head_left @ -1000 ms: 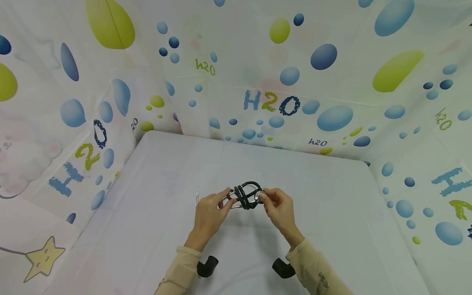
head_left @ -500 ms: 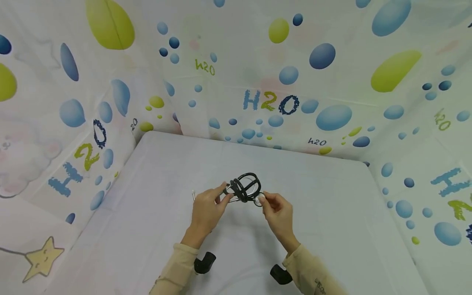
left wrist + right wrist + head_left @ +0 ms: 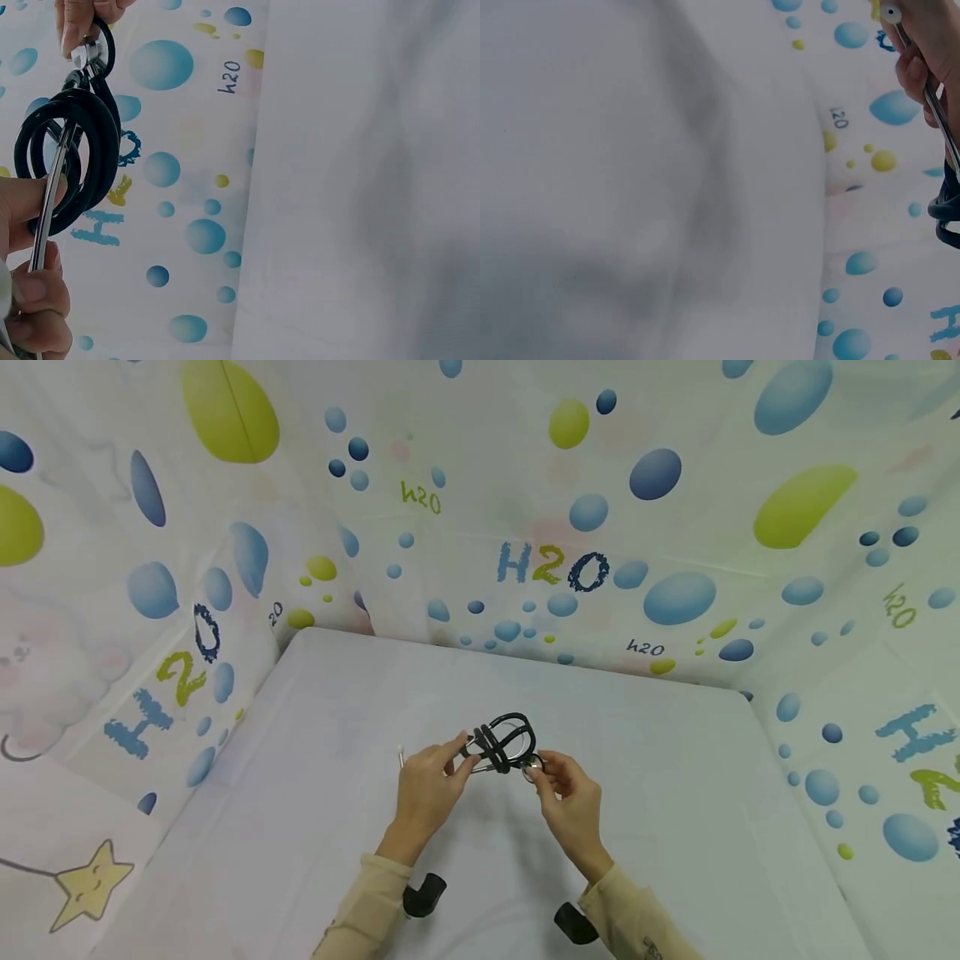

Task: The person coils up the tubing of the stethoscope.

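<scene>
A stethoscope (image 3: 495,745) with black tubing wound in loops is held up over the white table between both hands. My left hand (image 3: 429,781) grips its metal ear tubes, thumb and fingers round them; one pale ear tip (image 3: 401,752) pokes out past the knuckles. In the left wrist view a metal tube (image 3: 51,202) runs through the fingers up to the coiled black tubing (image 3: 94,150). With thumb and fingers, my right hand (image 3: 572,797) pinches the round metal chest piece (image 3: 532,768) at the other end. The right wrist view catches an ear tip (image 3: 890,13) beside the left hand.
The white table (image 3: 675,793) spreads under the hands. Patterned sheeting (image 3: 465,485) with drops and H2O lettering hangs at the back and both sides. Two black curved pieces (image 3: 425,896) show by the wrists.
The coiled tubing has risen slightly and tilted, while the right hand with the chest piece now sits a little lower beside it. Both hands keep their hold.
</scene>
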### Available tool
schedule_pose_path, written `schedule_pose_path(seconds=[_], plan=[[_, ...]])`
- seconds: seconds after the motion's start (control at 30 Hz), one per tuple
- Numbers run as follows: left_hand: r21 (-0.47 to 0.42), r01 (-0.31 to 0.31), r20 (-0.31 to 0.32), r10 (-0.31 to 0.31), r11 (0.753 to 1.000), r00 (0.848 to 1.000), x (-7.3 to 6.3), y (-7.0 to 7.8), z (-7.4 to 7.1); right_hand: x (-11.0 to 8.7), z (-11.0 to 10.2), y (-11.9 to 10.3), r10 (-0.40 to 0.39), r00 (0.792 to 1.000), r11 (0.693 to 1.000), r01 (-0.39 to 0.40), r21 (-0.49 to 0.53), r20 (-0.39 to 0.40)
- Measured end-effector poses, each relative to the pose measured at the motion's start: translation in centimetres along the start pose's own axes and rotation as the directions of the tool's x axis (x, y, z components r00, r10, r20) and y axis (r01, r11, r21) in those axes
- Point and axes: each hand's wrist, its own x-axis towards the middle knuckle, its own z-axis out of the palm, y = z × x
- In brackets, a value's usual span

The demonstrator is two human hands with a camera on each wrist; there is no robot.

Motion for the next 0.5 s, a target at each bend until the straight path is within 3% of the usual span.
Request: schedule_pose_path(seconds=[0.1,0.2,0.37,0.5], plan=[[0.005,0.016,-0.018,-0.016,1.0,1.0,-0.2,-0.2,0.0,-0.5,0.1,1.2,-0.064,0.998,0.997,0.063,-0.043,-0.02],[0.021,0.017,-0.02,-0.016,1.0,1.0,-0.4,-0.3,0.0,-0.8,0.2,2.1,-0.195,0.98,0.975,0.191,-0.112,-0.027],[0.047,-0.009,0.017,0.008,0.999,1.0,-0.2,-0.1,-0.1,-0.6,0.0,2.6,-0.437,0.897,0.868,0.439,-0.233,0.063],[0.058,-0.005,0.053,0.001,0.998,0.999,0.0,0.1,-0.3,-0.2,-0.1,2.6,-0.519,0.836,0.779,0.548,-0.304,0.178]])
